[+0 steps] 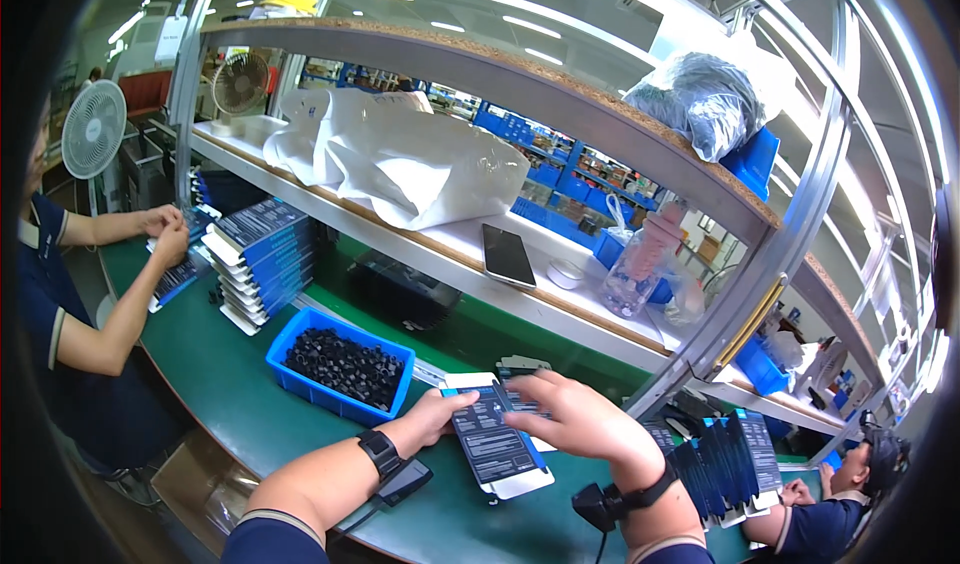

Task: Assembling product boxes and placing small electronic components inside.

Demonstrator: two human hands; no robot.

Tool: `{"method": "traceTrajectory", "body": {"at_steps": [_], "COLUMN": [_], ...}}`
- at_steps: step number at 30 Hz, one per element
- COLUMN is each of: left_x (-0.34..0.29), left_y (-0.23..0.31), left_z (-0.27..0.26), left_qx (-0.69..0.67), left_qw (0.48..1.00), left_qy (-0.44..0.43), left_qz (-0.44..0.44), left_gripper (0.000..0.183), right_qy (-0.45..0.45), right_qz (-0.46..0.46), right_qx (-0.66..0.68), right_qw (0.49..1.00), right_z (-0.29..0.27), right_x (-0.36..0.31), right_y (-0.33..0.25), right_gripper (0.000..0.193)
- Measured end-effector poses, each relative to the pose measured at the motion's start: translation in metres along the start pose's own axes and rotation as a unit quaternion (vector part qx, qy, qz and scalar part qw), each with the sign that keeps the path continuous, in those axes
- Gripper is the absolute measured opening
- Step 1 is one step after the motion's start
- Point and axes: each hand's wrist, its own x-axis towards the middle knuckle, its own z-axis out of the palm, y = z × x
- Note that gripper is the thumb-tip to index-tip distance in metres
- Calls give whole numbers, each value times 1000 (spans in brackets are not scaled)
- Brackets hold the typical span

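Observation:
A dark blue and black printed carton (496,442) with white end flaps lies tilted above the green bench. Its left edge is in the grip of my left hand (436,416), thumb on the printed face. Over the carton's upper right part is my right hand (572,416), with its fingers stretched and apart; whether the fingertips touch the card is hard to see. More flat cartons (522,366) lie just behind, partly hidden by my right hand. Left of my left hand, a blue bin (345,409) holds many small black plastic parts (342,366).
Stacked cartons (262,254) stand behind the bin, and another row (715,469) sits at the right. A shelf (440,254) above the bench carries a phone (508,255) and white sacking. Co-workers sit or stand at both sides. A black device (405,482) lies beneath my left wrist.

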Motion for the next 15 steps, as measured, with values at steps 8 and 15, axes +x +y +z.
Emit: {"method": "traceTrajectory", "body": {"at_steps": [8, 15], "left_x": [57, 58], "left_y": [-43, -56], "left_z": [-26, -21], "left_qx": [-29, 102], "left_qw": [993, 977], "left_qy": [-3, -24], "left_qz": [115, 188], "left_gripper": [37, 42], "right_qy": [-137, -107], "right_qz": [-126, -125], "right_qx": [85, -136], "right_qw": [979, 977], "right_z": [35, 135], "right_x": [126, 185], "right_y": [-45, -14], "right_gripper": [30, 27]}}
